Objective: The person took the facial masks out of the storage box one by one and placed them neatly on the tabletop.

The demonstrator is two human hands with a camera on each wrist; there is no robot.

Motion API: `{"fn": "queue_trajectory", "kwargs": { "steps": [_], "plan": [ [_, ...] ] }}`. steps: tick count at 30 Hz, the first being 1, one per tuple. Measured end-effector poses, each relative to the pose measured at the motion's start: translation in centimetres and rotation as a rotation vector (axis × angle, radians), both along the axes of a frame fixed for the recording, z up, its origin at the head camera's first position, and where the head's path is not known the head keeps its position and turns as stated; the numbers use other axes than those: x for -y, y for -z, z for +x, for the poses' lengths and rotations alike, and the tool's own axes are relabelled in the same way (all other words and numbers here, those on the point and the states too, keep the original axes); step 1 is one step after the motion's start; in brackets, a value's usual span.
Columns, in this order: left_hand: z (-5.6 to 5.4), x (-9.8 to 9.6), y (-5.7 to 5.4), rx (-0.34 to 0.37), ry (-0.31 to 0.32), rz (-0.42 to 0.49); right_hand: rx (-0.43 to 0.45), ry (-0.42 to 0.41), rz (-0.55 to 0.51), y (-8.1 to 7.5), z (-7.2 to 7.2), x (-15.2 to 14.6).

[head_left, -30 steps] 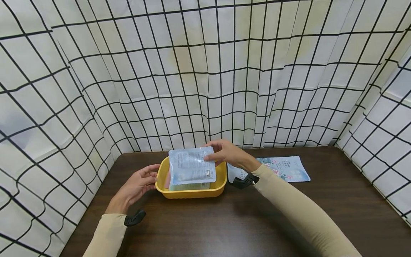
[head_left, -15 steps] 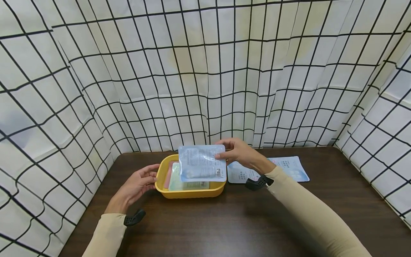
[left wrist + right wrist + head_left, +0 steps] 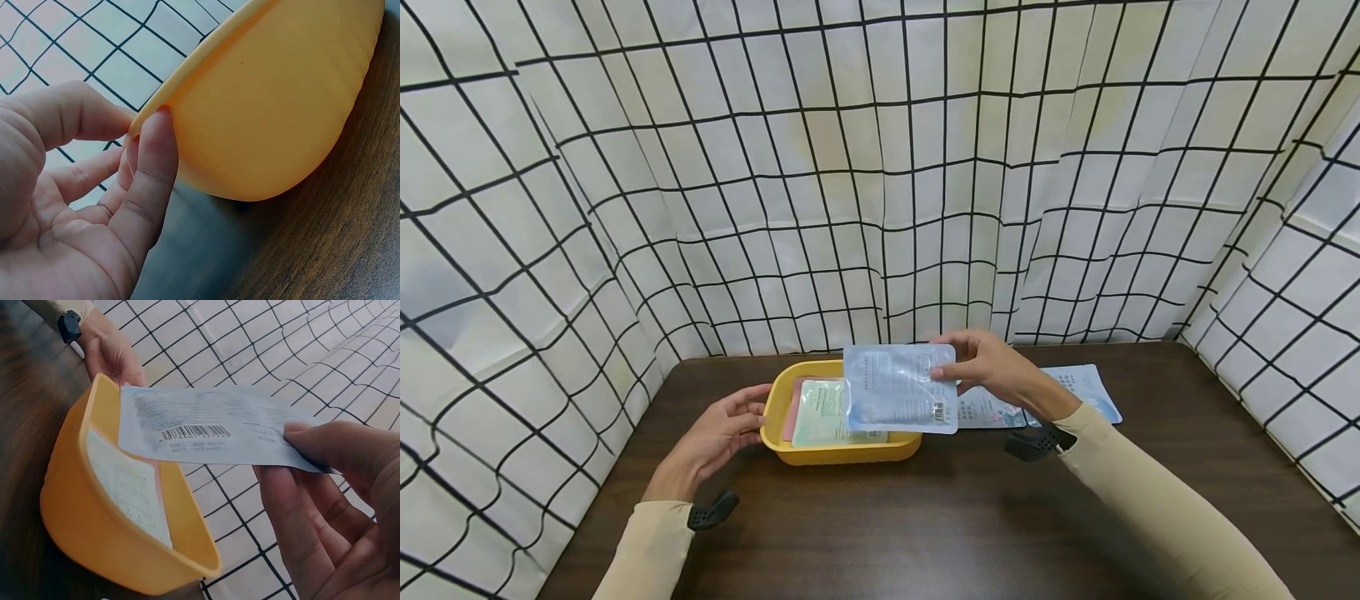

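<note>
My left hand (image 3: 722, 433) pinches the left rim of a yellow plastic basket (image 3: 842, 454), thumb and fingertips on its lip in the left wrist view. With thumb on top and fingers beneath, my right hand (image 3: 996, 373) grips the right edge of a light-blue face mask packet (image 3: 891, 387). Its printed back, with a barcode, faces up. The packet is raised over the basket's right half and hides part of it. Inside the basket lies a pale green packet (image 3: 818, 412), on top of a pink packet (image 3: 788, 423) that shows along the left.
Right of the basket, blue packets with flower prints, one (image 3: 988, 410) nearer and another (image 3: 1086, 390) farther right, lie on the dark wooden table (image 3: 880, 525). My right hand and forearm partly cover them. A white cloth (image 3: 850, 200) with black grid lines surrounds the table's back and sides.
My right hand has moved the blue packet rightward, from over the basket's middle to past its right rim, uncovering more of the green packet. My left hand stays at the rim.
</note>
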State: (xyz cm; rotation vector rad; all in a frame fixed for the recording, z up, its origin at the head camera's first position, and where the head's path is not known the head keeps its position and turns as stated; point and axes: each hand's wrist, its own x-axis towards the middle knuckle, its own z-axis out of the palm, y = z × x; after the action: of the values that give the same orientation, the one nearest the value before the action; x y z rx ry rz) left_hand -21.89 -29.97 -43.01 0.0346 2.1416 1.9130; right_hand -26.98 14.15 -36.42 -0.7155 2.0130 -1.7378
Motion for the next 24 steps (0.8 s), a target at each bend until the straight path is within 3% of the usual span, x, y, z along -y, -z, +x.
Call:
{"fn": "queue_trajectory", "kwargs": {
  "steps": [24],
  "plan": [
    [0.1,0.1,0.0,0.009,-0.006,0.009,0.039,0.022,-0.034,1.9,3.0,-6.3]
  ]
}}
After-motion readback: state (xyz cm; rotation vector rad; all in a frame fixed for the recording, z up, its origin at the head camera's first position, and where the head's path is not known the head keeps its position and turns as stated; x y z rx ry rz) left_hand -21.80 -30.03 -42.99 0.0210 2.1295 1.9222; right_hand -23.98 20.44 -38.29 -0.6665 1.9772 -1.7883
